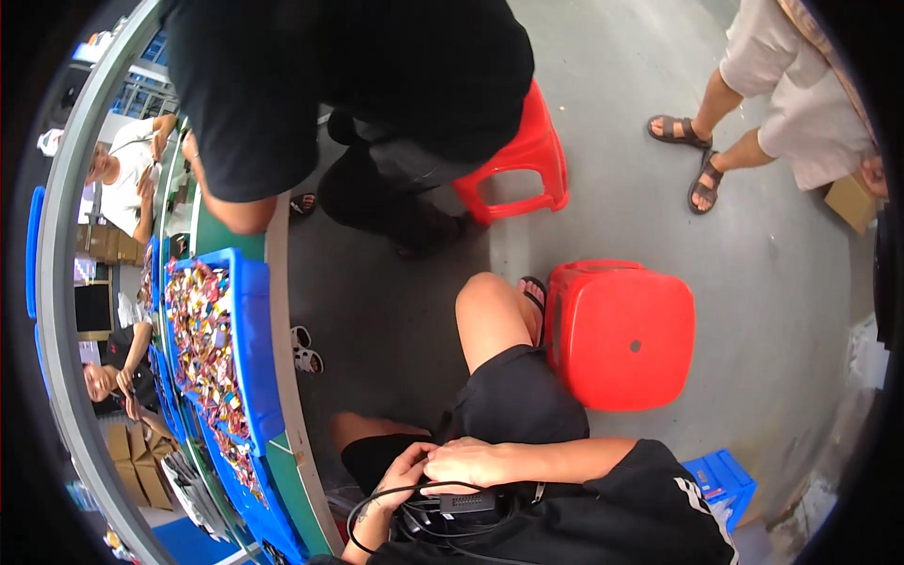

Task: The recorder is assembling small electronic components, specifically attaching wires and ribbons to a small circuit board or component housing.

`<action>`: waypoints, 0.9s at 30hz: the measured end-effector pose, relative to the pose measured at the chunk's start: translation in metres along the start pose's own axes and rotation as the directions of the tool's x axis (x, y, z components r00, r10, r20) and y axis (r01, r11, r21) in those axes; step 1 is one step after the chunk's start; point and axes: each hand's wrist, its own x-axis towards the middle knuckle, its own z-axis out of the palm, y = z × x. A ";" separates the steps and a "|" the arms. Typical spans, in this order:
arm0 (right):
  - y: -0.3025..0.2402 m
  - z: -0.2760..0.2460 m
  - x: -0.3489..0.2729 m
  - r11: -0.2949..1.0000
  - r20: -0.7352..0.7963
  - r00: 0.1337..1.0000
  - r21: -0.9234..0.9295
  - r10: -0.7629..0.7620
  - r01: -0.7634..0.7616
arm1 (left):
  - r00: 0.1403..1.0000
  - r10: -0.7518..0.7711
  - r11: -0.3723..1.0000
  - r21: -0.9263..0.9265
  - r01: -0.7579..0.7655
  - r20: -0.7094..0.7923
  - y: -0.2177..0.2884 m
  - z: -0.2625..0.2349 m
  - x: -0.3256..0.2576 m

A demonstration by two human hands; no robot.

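Over my lap my two hands meet, one against the other. My left hand [406, 471] is closed, its fingers curled in against the other hand. My right hand [460, 464] is closed too and lies partly over the left fingers. Whatever may be between them is hidden. Just below the hands a small black box-shaped device [468, 502] rests at my waist, with a looped black cable [381, 493] around it that passes by my left wrist.
A blue bin [254, 348] heaped with small wired parts stands on the green workbench [295, 494] at left. Red stools [621, 334] stand to my right and ahead. A co-worker in black [377, 66] sits ahead; another person's sandalled feet [702, 184] are at far right. A blue crate [723, 476] lies behind right.
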 end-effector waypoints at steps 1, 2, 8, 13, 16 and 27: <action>0.003 -0.002 -0.004 0.999 -0.025 0.999 0.013 0.030 -0.030 | 1.000 -0.001 1.000 -0.011 0.001 0.029 0.007 0.000 0.005; 0.013 0.007 -0.009 0.999 -0.106 0.994 0.054 0.011 -0.006 | 0.998 -0.001 1.000 -0.026 0.002 0.056 0.015 -0.001 0.009; 0.020 0.009 0.002 0.986 -0.123 0.989 0.135 -0.083 0.099 | 0.999 -0.015 0.989 -0.147 0.008 -0.049 0.011 -0.005 0.001; 0.016 -0.058 0.037 0.951 0.202 0.974 0.268 0.101 -0.154 | 0.980 0.085 0.972 -0.202 -0.121 -0.180 -0.023 -0.016 -0.047; 0.064 -0.140 0.050 0.823 -0.360 0.912 -0.444 0.197 -0.353 | 0.935 0.152 0.920 -0.301 -0.252 -0.321 -0.071 -0.008 -0.074; 0.136 -0.325 0.140 0.354 -0.607 0.778 -0.700 0.164 -0.621 | 0.624 -0.063 0.937 -0.261 -0.232 -0.779 -0.166 0.013 -0.170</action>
